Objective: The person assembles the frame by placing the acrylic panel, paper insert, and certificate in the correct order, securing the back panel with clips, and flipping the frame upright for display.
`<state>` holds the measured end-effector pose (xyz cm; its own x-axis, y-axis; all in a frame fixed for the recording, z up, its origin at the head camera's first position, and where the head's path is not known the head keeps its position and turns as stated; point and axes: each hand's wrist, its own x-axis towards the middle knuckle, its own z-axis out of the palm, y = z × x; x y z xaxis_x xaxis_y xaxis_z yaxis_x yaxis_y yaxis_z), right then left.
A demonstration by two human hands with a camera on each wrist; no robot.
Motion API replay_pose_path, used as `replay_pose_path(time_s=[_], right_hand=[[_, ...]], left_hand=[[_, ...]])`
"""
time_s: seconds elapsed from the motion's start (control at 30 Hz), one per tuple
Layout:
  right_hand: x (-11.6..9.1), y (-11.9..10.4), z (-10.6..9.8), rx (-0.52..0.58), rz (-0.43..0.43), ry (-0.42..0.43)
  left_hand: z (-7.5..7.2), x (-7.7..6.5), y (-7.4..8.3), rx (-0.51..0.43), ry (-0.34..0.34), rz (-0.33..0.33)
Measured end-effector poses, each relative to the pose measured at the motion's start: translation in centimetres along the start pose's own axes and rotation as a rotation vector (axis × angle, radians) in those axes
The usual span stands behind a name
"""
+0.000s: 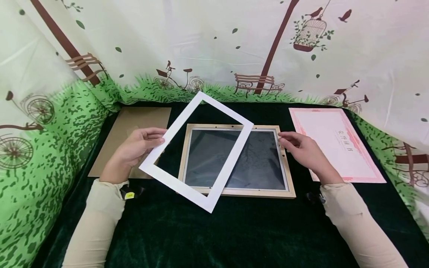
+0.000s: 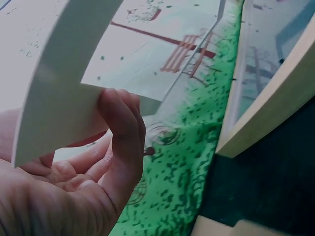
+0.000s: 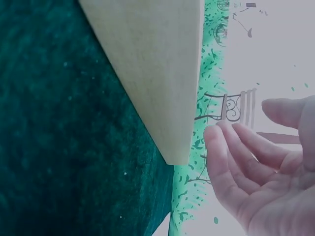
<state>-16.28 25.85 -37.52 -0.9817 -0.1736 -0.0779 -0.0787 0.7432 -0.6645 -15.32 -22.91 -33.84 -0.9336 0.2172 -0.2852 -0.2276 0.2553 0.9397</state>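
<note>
My left hand (image 1: 135,146) pinches one long side of a white picture mat (image 1: 177,182), a flat rectangular border with an open middle. The mat is held tilted over the left part of a wooden picture frame (image 1: 291,186). That frame lies face down on the dark cloth, its clear pane (image 1: 258,160) showing inside the pale wood rim. Near the frame's upper right corner is my right hand (image 1: 303,150), fingers loosely bent and holding nothing. In the right wrist view, its thumb and fingers (image 3: 216,142) stand apart beside the frame's wooden edge (image 3: 157,73).
A brown backing board (image 1: 110,149) lies at the left, partly behind my left hand. To the right lies a pink-bordered certificate sheet (image 1: 335,149). Dark green cloth (image 1: 234,234) covers the table, and a printed curtain (image 1: 214,48) hangs around its back and sides.
</note>
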Motion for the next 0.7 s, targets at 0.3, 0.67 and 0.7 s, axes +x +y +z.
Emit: replay_pose_path(time_s=[0.3,0.67,0.7], right_hand=[[0.0,-0.1,0.2,0.125,-0.032,-0.078],[0.1,-0.2,0.5,0.226,-0.085,-0.079],[0.1,-0.2,0.6,0.223,-0.088,-0.077]], left_hand=[[2.7,0.7,-0.6,-0.019,-0.086,0.047],[5.2,1.1,-1.3,0.026,-0.121,0.038],[5.3,1.1,-1.4,0.024,-0.124,0.038]])
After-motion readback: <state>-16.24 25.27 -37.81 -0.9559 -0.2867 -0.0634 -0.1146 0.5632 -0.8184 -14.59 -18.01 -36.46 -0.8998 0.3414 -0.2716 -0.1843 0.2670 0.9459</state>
